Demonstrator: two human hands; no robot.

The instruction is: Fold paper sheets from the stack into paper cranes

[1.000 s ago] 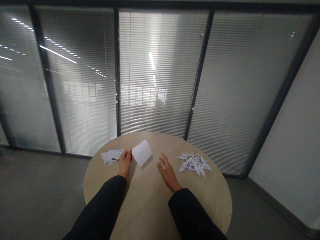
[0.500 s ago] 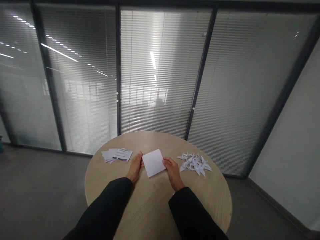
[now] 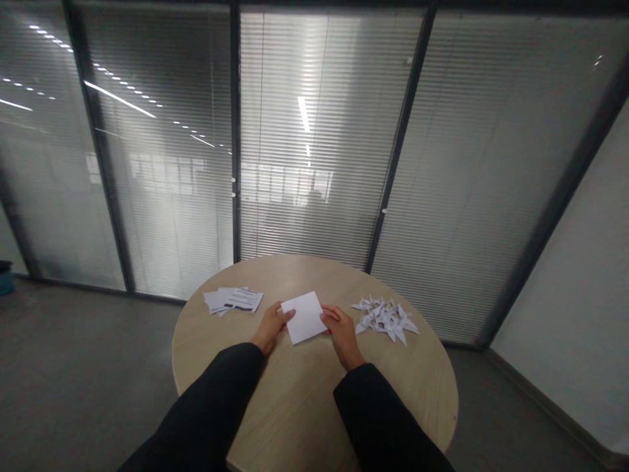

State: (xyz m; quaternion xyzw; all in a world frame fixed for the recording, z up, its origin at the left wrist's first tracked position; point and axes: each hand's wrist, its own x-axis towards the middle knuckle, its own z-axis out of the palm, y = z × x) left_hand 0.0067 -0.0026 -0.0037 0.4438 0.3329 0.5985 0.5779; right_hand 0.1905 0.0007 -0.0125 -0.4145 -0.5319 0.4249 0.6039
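Over the middle of a round, pale wooden table, the left hand and right hand pinch opposite edges of a square white paper sheet, seemingly unfolded, between finished-looking pointed white paper pieces heaped right and flat, printed white papers left.

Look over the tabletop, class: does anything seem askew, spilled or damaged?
The loose sheets on the left of the table overlap at uneven angles, so look askew. Nothing seems spilled; the held white square looks undamaged.

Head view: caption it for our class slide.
Hands hold white paper between loose sheets and folded paper shapes at a round table.
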